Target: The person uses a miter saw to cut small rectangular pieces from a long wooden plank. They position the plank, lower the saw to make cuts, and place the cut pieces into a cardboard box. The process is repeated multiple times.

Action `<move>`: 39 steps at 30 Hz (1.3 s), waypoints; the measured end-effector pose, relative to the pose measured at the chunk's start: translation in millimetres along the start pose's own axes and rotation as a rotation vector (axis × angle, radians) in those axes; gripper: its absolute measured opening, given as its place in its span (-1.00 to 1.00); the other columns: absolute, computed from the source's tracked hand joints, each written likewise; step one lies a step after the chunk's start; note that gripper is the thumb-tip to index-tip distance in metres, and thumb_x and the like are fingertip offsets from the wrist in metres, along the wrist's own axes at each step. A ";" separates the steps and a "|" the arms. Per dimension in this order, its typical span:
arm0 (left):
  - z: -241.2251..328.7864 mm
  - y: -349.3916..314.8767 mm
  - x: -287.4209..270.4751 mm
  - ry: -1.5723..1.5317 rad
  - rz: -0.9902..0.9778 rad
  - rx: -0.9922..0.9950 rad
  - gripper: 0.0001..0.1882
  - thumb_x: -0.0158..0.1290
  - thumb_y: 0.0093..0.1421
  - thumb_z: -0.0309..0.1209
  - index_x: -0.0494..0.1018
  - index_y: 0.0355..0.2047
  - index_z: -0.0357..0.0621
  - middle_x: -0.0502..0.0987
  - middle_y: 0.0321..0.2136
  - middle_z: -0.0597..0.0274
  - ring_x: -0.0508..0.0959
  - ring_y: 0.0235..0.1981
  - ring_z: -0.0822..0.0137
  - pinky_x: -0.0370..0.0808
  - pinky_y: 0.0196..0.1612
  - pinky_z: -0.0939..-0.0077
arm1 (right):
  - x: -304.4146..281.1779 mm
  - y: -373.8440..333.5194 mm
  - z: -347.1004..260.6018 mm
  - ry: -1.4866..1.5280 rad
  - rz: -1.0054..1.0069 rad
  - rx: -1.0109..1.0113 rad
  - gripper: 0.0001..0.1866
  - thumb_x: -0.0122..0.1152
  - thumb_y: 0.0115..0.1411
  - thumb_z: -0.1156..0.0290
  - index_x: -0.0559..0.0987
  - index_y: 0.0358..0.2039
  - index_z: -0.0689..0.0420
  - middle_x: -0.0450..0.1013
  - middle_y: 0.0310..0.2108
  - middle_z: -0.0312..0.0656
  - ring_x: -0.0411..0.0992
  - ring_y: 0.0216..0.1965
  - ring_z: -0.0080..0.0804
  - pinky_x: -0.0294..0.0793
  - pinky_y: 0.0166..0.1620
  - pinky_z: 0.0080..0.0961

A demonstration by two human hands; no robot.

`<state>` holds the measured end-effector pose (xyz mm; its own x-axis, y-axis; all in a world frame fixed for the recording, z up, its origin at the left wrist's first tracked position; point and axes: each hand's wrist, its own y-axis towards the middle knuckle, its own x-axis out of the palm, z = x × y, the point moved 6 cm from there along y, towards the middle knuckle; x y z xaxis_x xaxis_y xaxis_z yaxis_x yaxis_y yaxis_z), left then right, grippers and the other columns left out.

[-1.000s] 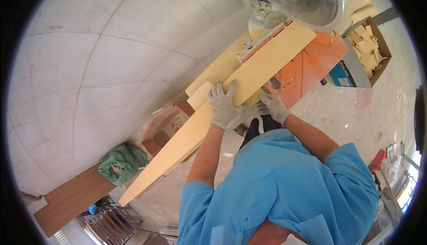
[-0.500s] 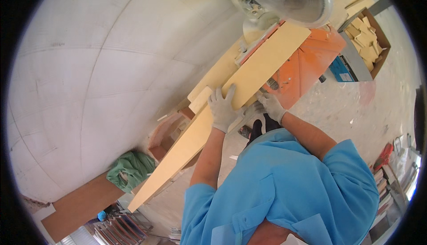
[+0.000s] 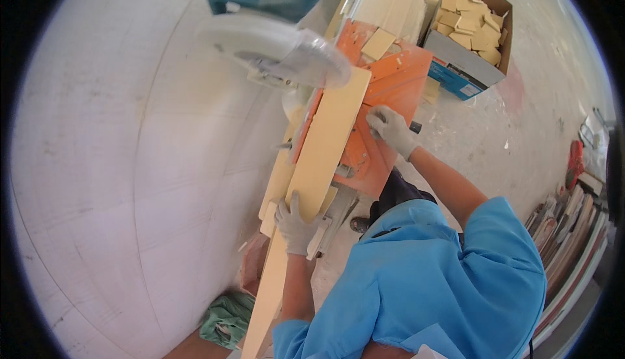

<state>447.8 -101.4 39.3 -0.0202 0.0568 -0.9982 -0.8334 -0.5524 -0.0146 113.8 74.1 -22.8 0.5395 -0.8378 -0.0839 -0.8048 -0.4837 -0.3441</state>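
A long pale yellow board [image 3: 329,134] lies slantwise across the orange saw table [image 3: 407,92], its far end close under the round guard of a mitre saw [image 3: 280,43]. My left hand [image 3: 297,226], in a pale glove, grips the board near its lower end, thumb and fingers spread over it. Below that hand a pale strip [image 3: 265,300] runs down to the left; the hand hides whether it is the same piece. My gloved right hand [image 3: 392,129] is at the orange table to the right of the board, fingers curled. What they hold, if anything, is hidden.
A carton of pale offcuts [image 3: 482,72] stands at the far right. One offcut [image 3: 378,43] lies on the table beyond the saw guard. A white wall [image 3: 97,163] rises on the left. A green cloth bag [image 3: 228,320] sits at lower left, stacked panels [image 3: 566,235] at right.
My view has swung, so the saw and carton appear further left. My left hand is nearer the board's lower end. My right hand has moved from the near edge up beside the board.
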 end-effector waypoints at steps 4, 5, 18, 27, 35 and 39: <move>-0.9 5.9 5.5 0.038 -0.023 0.029 0.12 0.46 -0.17 0.01 0.23 0.40 0.02 0.38 0.07 -0.24 0.43 0.05 -0.28 0.39 0.11 -0.17 | -17.0 53.4 -11.0 0.059 0.157 -0.059 -0.61 0.25 0.36 0.26 0.54 0.03 0.29 0.65 -0.32 -0.09 0.63 -0.37 -0.43 0.62 -0.31 -0.44; -2.0 7.8 7.0 0.039 -0.047 0.020 0.13 0.46 -0.18 0.00 0.22 0.40 0.01 0.38 0.07 -0.24 0.44 0.05 -0.27 0.40 0.11 -0.17 | -16.7 63.4 -12.5 0.115 0.155 -0.047 -0.62 0.27 0.35 0.27 0.54 0.02 0.30 0.65 -0.32 -0.09 0.63 -0.36 -0.43 0.64 -0.31 -0.45; -1.7 14.6 10.8 0.089 -0.123 0.026 0.16 0.47 -0.19 -0.03 0.17 0.40 -0.09 0.42 0.00 -0.21 0.48 0.00 -0.26 0.49 0.01 -0.14 | -13.2 95.5 -15.3 0.158 0.124 0.070 -0.77 0.38 0.28 0.48 0.48 -0.20 0.27 0.57 -0.36 -0.18 0.62 -0.37 -0.50 0.71 -0.36 -0.53; 16.3 24.2 -4.2 0.073 -0.038 0.038 0.13 0.46 -0.14 0.03 0.21 0.39 -0.08 0.40 0.09 -0.29 0.43 0.09 -0.31 0.45 0.09 -0.18 | -13.6 94.4 -17.8 0.208 0.105 0.107 -0.79 0.36 0.29 0.49 0.46 -0.24 0.26 0.57 -0.40 -0.16 0.62 -0.39 -0.48 0.70 -0.36 -0.52; 46.4 49.8 -2.9 0.075 -0.073 -0.016 -0.04 0.40 -0.05 0.07 0.34 0.36 0.16 0.31 0.21 -0.37 0.39 0.16 -0.35 0.37 0.18 -0.22 | -17.1 96.0 -20.7 0.171 0.053 0.108 -0.75 0.38 0.28 0.45 0.47 -0.20 0.26 0.59 -0.37 -0.15 0.63 -0.37 -0.48 0.72 -0.34 -0.51; 41.8 55.9 -2.6 -0.034 -0.090 0.010 0.00 0.42 -0.06 0.00 0.28 0.39 0.11 0.35 0.14 -0.34 0.39 0.13 -0.35 0.41 0.13 -0.21 | -17.6 98.7 -18.3 0.200 0.072 0.090 -0.73 0.41 0.25 0.41 0.49 -0.22 0.27 0.63 -0.38 -0.13 0.63 -0.39 -0.48 0.71 -0.36 -0.49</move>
<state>378.2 -97.6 43.6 0.0368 0.1342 -0.9903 -0.8384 -0.5350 -0.1037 20.3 36.5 -38.1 0.4145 -0.9071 0.0731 -0.8092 -0.4041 -0.4264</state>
